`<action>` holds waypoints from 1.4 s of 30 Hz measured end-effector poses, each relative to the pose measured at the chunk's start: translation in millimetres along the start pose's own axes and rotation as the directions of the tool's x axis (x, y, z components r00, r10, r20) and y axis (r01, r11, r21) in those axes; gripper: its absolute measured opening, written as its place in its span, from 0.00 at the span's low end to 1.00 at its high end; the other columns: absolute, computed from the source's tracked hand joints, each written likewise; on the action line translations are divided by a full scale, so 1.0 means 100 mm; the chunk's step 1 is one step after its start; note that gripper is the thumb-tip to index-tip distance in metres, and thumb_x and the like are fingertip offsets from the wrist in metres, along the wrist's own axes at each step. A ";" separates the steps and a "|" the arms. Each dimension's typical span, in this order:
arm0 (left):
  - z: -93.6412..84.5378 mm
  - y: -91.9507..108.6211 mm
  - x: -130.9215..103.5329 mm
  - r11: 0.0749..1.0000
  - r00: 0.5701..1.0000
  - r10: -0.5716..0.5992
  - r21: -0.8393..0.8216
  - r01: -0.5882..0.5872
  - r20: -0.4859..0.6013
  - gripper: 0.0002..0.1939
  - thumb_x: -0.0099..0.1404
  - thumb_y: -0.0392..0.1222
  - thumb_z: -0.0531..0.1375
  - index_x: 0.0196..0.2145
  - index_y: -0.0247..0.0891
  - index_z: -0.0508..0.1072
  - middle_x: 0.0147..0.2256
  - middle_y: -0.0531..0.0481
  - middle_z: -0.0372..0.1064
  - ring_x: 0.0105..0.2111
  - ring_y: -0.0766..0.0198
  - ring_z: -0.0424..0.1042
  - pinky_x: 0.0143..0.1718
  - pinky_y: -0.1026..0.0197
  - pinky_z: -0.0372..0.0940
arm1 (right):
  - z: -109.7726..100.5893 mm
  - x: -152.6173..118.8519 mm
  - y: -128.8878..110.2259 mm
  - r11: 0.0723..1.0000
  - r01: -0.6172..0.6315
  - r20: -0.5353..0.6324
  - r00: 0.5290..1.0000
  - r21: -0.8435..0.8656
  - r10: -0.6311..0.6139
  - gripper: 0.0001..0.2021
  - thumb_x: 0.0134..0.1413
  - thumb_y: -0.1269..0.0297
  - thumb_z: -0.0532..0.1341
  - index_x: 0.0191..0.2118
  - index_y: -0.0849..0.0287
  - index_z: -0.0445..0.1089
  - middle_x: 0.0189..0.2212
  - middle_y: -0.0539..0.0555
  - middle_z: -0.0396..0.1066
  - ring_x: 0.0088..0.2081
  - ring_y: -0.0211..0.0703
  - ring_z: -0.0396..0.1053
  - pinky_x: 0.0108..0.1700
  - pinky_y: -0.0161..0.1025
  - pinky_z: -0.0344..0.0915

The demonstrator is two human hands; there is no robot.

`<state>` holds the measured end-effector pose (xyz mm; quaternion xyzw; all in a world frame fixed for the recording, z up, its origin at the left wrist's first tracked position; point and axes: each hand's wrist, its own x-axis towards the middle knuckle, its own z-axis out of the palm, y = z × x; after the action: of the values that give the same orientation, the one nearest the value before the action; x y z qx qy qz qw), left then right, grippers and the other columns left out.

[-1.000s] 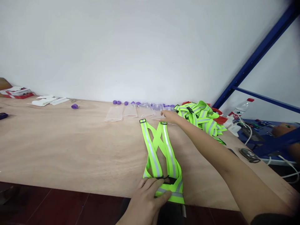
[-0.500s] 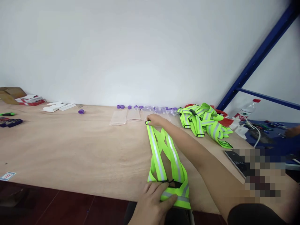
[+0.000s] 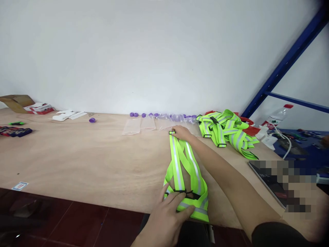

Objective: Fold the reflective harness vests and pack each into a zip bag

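Neon-green strap vest (image 3: 185, 168) lay flat near the table (image 3: 77, 161) edge. My left hand (image 3: 167, 216) pinned its near end with fingers spread; my right hand (image 3: 181, 132) pressed its far end, fingers partly hidden. Beyond the vest, clear bags (image 3: 140, 125) looked blurry.

The left hand (image 3: 167, 212) lies palm-down at 6 o'clock, fingers spread and pressing flat. The right arm stretches out from 4 o'clock, its right hand (image 3: 181, 132) palm-down, fingers curled downward.
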<state>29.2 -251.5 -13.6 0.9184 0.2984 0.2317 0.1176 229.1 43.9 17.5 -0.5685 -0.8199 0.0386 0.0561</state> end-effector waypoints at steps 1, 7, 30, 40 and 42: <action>-0.03 0.00 0.01 1.000 1.000 -0.003 -0.013 0.003 0.020 0.19 0.71 0.37 0.56 0.58 0.48 0.70 0.56 0.45 0.69 0.55 0.56 0.70 0.67 0.37 0.48 | -0.04 -0.05 -0.04 1.000 0.005 -0.031 0.999 0.011 -0.005 0.16 0.62 0.62 0.64 0.53 0.61 0.71 0.54 0.63 0.71 0.56 0.57 0.69 0.55 0.50 0.67; -0.15 -0.04 0.07 0.998 0.991 0.003 -0.060 0.005 0.134 0.20 0.73 0.37 0.53 0.60 0.49 0.69 0.58 0.46 0.67 0.57 0.54 0.68 0.68 0.34 0.43 | -0.16 -1.21 -0.23 0.987 0.122 -0.247 0.965 0.107 -0.093 0.24 0.66 0.57 0.58 0.64 0.57 0.60 0.63 0.60 0.63 0.63 0.51 0.61 0.63 0.49 0.61; -0.01 -0.26 -0.04 0.996 0.992 -0.091 -0.009 0.092 0.085 0.23 0.73 0.43 0.57 0.64 0.50 0.65 0.72 0.47 0.41 0.72 0.39 0.34 0.62 0.34 0.60 | 0.54 -3.29 -0.72 0.987 0.118 -0.182 0.979 0.109 -0.097 0.29 0.70 0.63 0.51 0.73 0.54 0.45 0.71 0.59 0.49 0.71 0.56 0.46 0.66 0.56 0.61; 0.00 -0.14 0.00 0.994 0.990 -0.108 0.029 0.106 0.087 0.25 0.72 0.38 0.56 0.65 0.44 0.61 0.73 0.43 0.24 0.72 0.41 0.37 0.65 0.37 0.55 | 0.44 -3.25 -0.79 0.980 0.153 -0.076 0.987 0.128 -0.144 0.36 0.62 0.58 0.63 0.72 0.50 0.50 0.72 0.63 0.46 0.70 0.63 0.48 0.63 0.59 0.63; 0.01 -0.13 0.00 0.994 0.990 -0.104 0.048 0.100 0.090 0.25 0.73 0.42 0.56 0.66 0.43 0.60 0.73 0.42 0.23 0.72 0.41 0.35 0.66 0.35 0.53 | 0.43 -3.24 -0.78 0.977 0.179 -0.081 0.982 0.115 -0.170 0.38 0.60 0.60 0.65 0.71 0.51 0.51 0.71 0.64 0.47 0.71 0.63 0.47 0.64 0.59 0.62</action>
<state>23.3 -241.1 -18.5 0.9140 0.3443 0.1761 0.1230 263.1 -287.5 -31.0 -0.4908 -0.8602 0.0633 0.1230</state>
